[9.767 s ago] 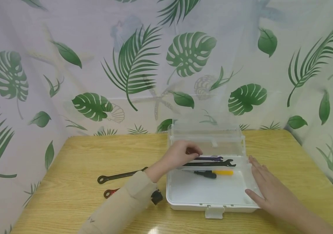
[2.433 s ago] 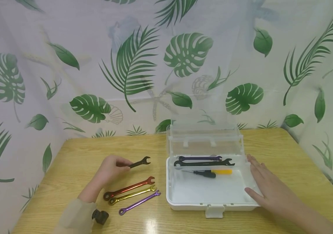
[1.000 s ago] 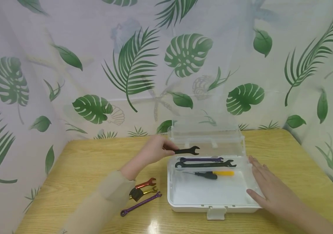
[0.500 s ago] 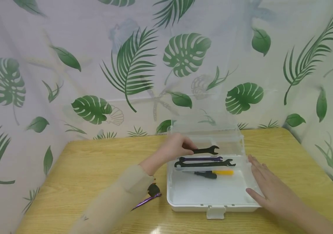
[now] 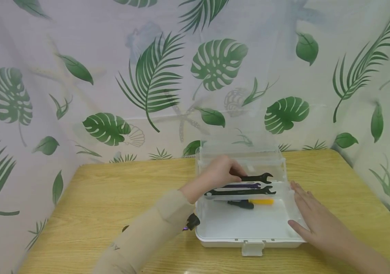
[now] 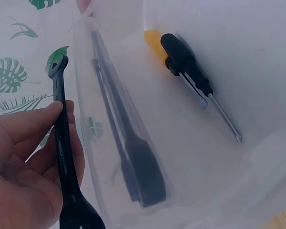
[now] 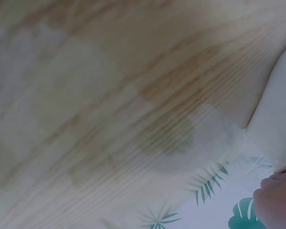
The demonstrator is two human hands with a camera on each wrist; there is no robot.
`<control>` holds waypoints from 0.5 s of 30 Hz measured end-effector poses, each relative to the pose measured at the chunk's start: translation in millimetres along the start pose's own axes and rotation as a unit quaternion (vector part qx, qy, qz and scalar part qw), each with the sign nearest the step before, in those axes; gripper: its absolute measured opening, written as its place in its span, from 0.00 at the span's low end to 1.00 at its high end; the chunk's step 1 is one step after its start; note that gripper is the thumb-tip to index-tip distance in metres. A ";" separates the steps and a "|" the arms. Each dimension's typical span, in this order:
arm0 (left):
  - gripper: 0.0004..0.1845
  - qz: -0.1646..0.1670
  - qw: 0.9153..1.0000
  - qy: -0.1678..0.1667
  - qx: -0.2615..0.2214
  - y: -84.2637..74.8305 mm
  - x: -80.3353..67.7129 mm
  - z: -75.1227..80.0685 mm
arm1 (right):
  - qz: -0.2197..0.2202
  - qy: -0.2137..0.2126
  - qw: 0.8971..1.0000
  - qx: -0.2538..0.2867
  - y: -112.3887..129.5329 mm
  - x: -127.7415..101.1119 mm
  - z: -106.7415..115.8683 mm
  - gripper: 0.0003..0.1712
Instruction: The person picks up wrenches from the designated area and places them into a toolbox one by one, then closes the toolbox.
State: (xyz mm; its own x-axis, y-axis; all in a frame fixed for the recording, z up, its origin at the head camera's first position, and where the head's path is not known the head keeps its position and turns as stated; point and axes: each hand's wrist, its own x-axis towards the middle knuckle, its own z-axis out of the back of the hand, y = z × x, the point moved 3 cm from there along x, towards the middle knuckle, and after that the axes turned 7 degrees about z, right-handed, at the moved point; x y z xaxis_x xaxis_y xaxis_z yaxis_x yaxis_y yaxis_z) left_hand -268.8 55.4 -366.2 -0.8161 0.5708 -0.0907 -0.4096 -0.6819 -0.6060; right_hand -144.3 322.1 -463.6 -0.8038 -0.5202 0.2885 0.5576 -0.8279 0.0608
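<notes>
Wrist-side only, screwdriver's (image 6: 200, 86) bare shaft

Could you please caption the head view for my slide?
Left hand holds a black wrench over the open box; right hand steadies it.

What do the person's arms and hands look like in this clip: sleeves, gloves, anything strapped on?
Both hands are bare, no gloves or rings visible. The left hand comes out of a long beige sleeve with a small dark mark near the elbow; a small black device sits at that wrist. The right hand and forearm show bare, with only a sliver of pale sleeve at the frame's corner.
</notes>
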 end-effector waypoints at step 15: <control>0.12 0.006 0.998 0.047 -0.039 -0.8 6.7 -3.8 | -0.007 0.005 1.000 0.001 0.3 2.4 3.6 0.51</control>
State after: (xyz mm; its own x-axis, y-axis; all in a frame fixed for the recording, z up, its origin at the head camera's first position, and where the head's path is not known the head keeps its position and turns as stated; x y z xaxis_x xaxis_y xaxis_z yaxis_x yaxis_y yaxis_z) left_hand -272.4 61.5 -369.4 -0.7777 0.6052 -0.1701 -0.3637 -0.6539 -0.6635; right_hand -145.3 321.3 -459.5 -0.8132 -0.5112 0.2781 0.5471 -0.8345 0.0660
